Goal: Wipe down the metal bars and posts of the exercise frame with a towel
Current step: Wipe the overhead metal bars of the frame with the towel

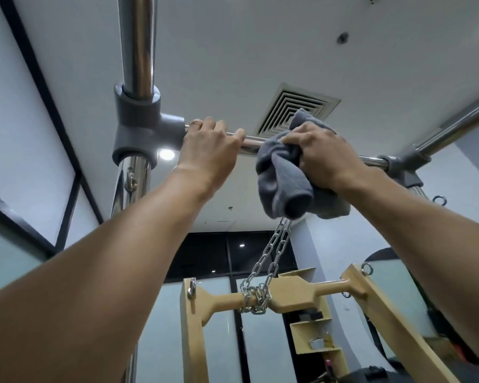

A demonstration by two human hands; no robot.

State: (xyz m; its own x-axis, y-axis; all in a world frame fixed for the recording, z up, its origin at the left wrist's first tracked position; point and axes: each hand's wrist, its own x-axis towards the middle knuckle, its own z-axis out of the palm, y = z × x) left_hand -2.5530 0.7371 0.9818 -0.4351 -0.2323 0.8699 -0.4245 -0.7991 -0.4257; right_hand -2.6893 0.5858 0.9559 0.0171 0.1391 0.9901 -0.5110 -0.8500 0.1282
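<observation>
The crossbar (pixel 250 139) is gripped bare by the left hand (pixel 209 143) while the towel (pixel 284 175) (apparently wrapped round it) is clenched by the right hand (pixel 320 156); sliding toward the right joint is called for next.

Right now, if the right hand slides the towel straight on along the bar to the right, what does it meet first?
Likely the grey joint at the bar's right end; between the right hand with its towel and that joint, the bar looks bare.

two hands (pixel 210 145), one towel (pixel 285 178), one chain (pixel 274 250)

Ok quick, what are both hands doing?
Left hand: closed around the bare metal bar.
Right hand: closed on the grey towel, wrapped over the bar.
</observation>
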